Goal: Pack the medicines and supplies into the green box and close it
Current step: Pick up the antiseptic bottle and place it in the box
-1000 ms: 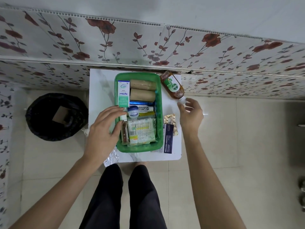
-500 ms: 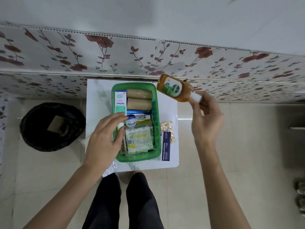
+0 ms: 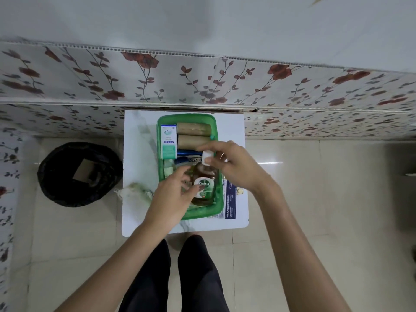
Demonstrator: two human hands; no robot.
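Dettol bottle (image 3: pixel 203 184), lying over the near half of the green box (image 3: pixel 215 129), cap toward 12 o'clock. Right hand (image 3: pixel 234 166) pinches the white cap; left hand (image 3: pixel 173 197) steadies the label with fingers spread. Risk: packed items beneath may leave the bottle proud of the rim, blocking closure. Dressing packet (image 3: pixel 230 203) waits at 3 o'clock; the desk (image 3: pixel 139 136) lies bare at 9 o'clock.

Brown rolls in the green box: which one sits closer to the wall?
The upper brown roll, against the green box far end. The other brown roll lies just nearer the person, touching it.
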